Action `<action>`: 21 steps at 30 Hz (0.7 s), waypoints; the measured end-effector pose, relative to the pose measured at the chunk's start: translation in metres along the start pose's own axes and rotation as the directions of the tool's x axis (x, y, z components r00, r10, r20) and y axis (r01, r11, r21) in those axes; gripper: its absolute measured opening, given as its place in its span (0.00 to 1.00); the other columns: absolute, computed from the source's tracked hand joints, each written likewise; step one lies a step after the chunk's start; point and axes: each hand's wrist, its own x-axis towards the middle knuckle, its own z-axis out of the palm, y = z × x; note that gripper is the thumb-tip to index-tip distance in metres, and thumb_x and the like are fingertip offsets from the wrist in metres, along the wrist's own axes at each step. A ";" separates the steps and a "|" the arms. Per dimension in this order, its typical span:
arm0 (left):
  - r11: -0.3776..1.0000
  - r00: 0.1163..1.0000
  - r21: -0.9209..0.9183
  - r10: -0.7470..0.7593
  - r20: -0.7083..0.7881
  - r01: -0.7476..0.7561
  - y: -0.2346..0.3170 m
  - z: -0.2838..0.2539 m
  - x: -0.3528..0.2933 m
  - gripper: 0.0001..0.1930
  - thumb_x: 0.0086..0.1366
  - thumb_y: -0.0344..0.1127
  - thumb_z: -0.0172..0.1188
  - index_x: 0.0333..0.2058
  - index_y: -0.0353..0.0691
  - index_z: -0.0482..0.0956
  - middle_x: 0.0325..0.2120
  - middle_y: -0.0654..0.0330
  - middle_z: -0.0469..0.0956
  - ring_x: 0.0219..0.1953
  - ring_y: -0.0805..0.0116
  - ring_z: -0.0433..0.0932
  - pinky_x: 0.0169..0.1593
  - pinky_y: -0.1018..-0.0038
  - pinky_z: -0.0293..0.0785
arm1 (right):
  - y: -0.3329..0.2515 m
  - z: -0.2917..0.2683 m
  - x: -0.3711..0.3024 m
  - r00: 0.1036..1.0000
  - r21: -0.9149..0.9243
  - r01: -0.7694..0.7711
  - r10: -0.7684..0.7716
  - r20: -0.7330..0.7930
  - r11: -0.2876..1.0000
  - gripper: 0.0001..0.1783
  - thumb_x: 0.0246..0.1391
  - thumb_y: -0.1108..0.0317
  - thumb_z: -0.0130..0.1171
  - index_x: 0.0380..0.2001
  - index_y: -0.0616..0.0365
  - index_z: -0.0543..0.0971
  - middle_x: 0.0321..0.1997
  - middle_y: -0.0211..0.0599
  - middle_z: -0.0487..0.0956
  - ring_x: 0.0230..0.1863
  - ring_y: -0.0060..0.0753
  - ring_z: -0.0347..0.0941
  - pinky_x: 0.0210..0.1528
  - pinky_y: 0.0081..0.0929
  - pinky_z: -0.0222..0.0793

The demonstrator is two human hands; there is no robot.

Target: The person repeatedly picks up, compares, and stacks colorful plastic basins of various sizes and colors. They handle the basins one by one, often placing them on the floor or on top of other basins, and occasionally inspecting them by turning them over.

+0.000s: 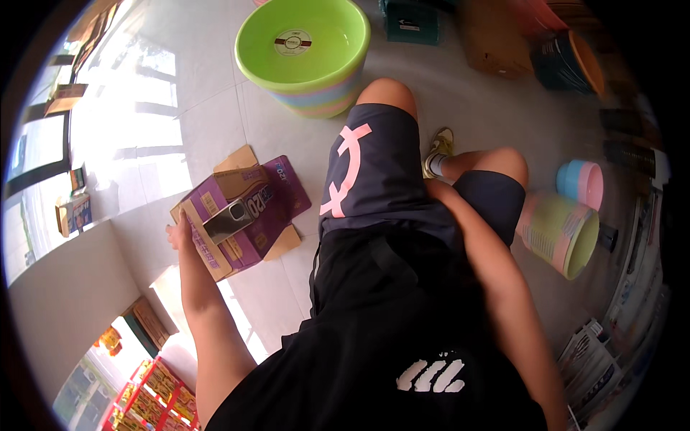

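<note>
Some L fingers [173, 235] prob. touch box [264, 225] edge; floor [277, 138] beside.

2 bare arms [200, 294] extended, left hand [181, 231] outward.

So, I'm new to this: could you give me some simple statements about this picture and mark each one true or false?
1. The big tub is bright green inside. True.
2. The phone lies inside that tub. False: it lies on top of the cardboard box.
3. The left hand is at the left side of the box. True.
4. The shorts are plain white. False: they are dark with a pink design.
5. The pale green bucket is over on the person's right. True.
</note>
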 end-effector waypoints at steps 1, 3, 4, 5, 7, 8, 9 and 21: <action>0.998 0.997 -0.019 -0.057 0.053 0.058 0.013 0.008 0.006 0.57 0.50 0.78 0.56 0.68 0.40 0.56 0.64 0.41 0.62 0.62 0.44 0.67 0.59 0.55 0.71 | 0.011 0.000 -0.002 1.000 -0.050 -0.005 0.004 -0.016 0.999 0.23 0.62 0.58 0.49 0.54 0.58 0.78 0.58 0.55 0.76 0.60 0.50 0.72 0.59 0.39 0.66; 0.973 0.979 -0.180 -0.116 0.169 0.146 0.023 0.022 0.020 0.60 0.48 0.77 0.59 0.69 0.40 0.53 0.66 0.42 0.59 0.63 0.43 0.65 0.60 0.53 0.70 | 0.024 0.005 -0.004 1.000 -0.152 -0.002 -0.002 -0.026 0.988 0.23 0.61 0.57 0.49 0.53 0.58 0.78 0.57 0.55 0.76 0.60 0.51 0.72 0.59 0.41 0.67; 0.925 0.969 -0.326 -0.131 0.211 0.196 0.008 0.023 0.035 0.60 0.47 0.77 0.60 0.69 0.41 0.53 0.65 0.42 0.59 0.63 0.43 0.65 0.60 0.51 0.70 | -0.006 -0.001 -0.008 1.000 -0.175 -0.026 0.025 -0.006 0.984 0.23 0.60 0.57 0.48 0.52 0.57 0.79 0.57 0.55 0.76 0.60 0.52 0.73 0.58 0.43 0.68; 0.854 0.954 -0.460 -0.127 0.271 0.244 0.005 0.026 0.042 0.59 0.47 0.76 0.62 0.68 0.41 0.54 0.65 0.42 0.59 0.63 0.43 0.65 0.60 0.50 0.69 | -0.024 -0.006 -0.014 0.997 -0.199 -0.061 0.067 0.024 0.978 0.23 0.60 0.56 0.48 0.53 0.57 0.79 0.57 0.54 0.77 0.60 0.52 0.73 0.58 0.43 0.68; 0.882 0.948 -0.387 -0.170 0.270 0.269 0.033 0.024 0.013 0.58 0.47 0.74 0.64 0.68 0.42 0.54 0.65 0.44 0.57 0.62 0.43 0.66 0.59 0.48 0.70 | -0.032 -0.010 -0.030 0.979 -0.247 -0.169 0.192 0.071 0.954 0.24 0.59 0.56 0.49 0.53 0.56 0.79 0.58 0.53 0.77 0.59 0.51 0.73 0.58 0.43 0.68; 0.891 0.945 -0.354 -0.201 0.258 0.286 0.044 0.014 -0.007 0.57 0.47 0.73 0.64 0.68 0.43 0.54 0.65 0.44 0.57 0.62 0.42 0.66 0.59 0.48 0.70 | -0.027 -0.006 -0.033 0.970 -0.242 -0.189 0.220 0.107 0.952 0.24 0.59 0.56 0.50 0.53 0.56 0.79 0.58 0.52 0.77 0.59 0.50 0.74 0.58 0.43 0.68; 0.875 0.939 -0.372 -0.220 0.264 0.310 0.048 0.009 -0.015 0.56 0.48 0.72 0.64 0.68 0.43 0.54 0.65 0.44 0.56 0.62 0.43 0.66 0.59 0.48 0.70 | -0.016 0.002 -0.032 0.959 -0.235 -0.202 0.240 0.148 0.951 0.24 0.59 0.56 0.50 0.53 0.56 0.79 0.58 0.51 0.77 0.59 0.49 0.74 0.58 0.43 0.68; 0.884 0.909 -0.380 -0.108 0.402 0.273 0.057 0.016 0.004 0.50 0.56 0.69 0.56 0.67 0.39 0.53 0.64 0.42 0.58 0.60 0.46 0.68 0.59 0.50 0.71 | -0.013 0.040 -0.055 0.902 0.119 -0.348 0.298 0.311 0.930 0.28 0.62 0.51 0.50 0.59 0.56 0.75 0.59 0.44 0.77 0.58 0.41 0.73 0.61 0.40 0.66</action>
